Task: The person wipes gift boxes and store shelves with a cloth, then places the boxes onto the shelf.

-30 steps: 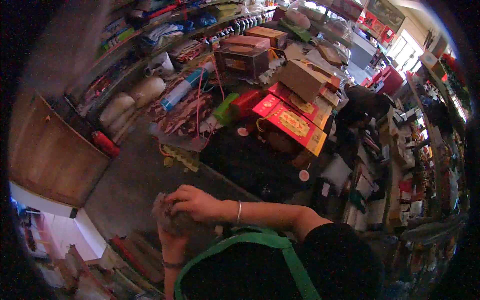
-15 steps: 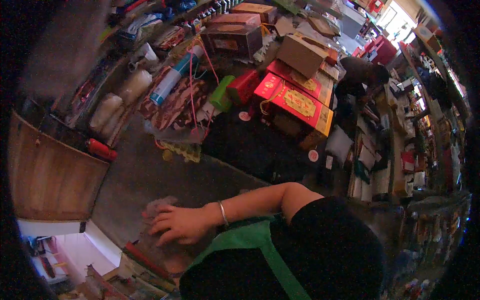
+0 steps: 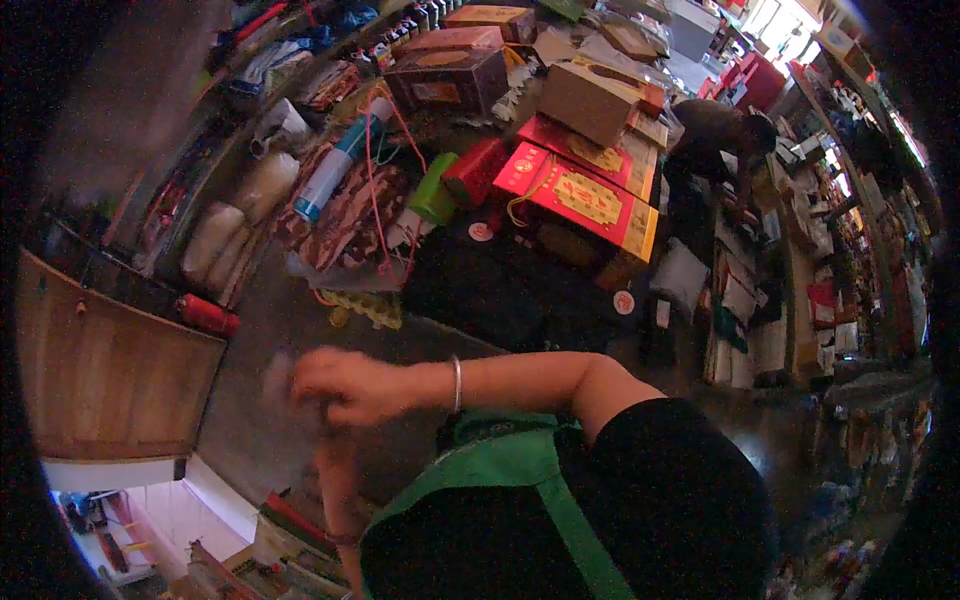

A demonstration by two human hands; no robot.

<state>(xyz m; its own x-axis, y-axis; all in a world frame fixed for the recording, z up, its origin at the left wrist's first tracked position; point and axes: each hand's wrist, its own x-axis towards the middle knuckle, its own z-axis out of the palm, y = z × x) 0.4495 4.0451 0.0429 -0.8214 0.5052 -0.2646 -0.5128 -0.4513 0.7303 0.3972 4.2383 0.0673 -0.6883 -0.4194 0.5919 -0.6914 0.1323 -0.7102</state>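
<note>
My right hand [image 3: 350, 388], with a silver bangle at its wrist, is in front of my body, its fingers curled and smeared by motion. A blurred greyish thing [image 3: 281, 378] shows at its fingertips; what it is I cannot make out. From below, my left hand [image 3: 332, 455] reaches up to just under the right one. Its fingers are hidden behind my right hand. Below both lies the green apron [image 3: 480, 470] over my black clothes.
Ahead, red gift boxes [image 3: 580, 205], a brown carton [image 3: 590, 100] and a blue-white roll [image 3: 335, 170] are piled up. A wooden panel [image 3: 110, 360] stands left, near a red cylinder [image 3: 208, 315]. Shelves line the right, where another person [image 3: 715, 135] bends over.
My right hand has gone from spread fingers over a greyish bundle to a curled shape, slightly higher. My left forearm has come further into view, rising toward it.
</note>
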